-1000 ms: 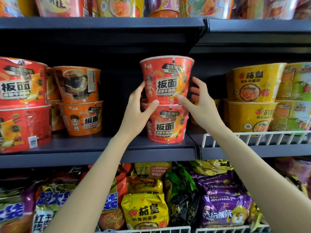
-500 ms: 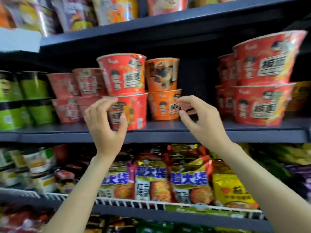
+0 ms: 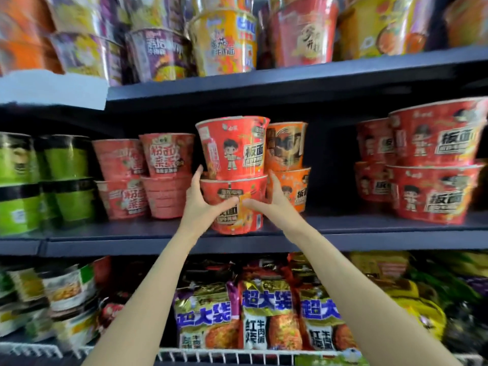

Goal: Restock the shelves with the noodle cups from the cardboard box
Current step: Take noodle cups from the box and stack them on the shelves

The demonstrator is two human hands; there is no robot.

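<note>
Two red noodle cups stand stacked at the middle of the dark shelf (image 3: 158,233). My left hand (image 3: 204,202) and my right hand (image 3: 272,200) grip the lower red cup (image 3: 237,220) from both sides, thumbs across its front. The upper red cup (image 3: 233,147) rests on its lid. To the right, another stack of red cups (image 3: 435,165) stands on the same shelf. The cardboard box is out of view.
Orange cups (image 3: 286,165) stand stacked just behind my right hand, pink ridged cups (image 3: 158,175) to the left, green cups (image 3: 60,178) further left. More cups (image 3: 224,40) fill the shelf above. Noodle bags (image 3: 266,315) lie behind a white wire rail (image 3: 211,356) below.
My hands left the stack now at the right, moved left empty, and now grip the lower cup of the middle stack. The view swung left.
</note>
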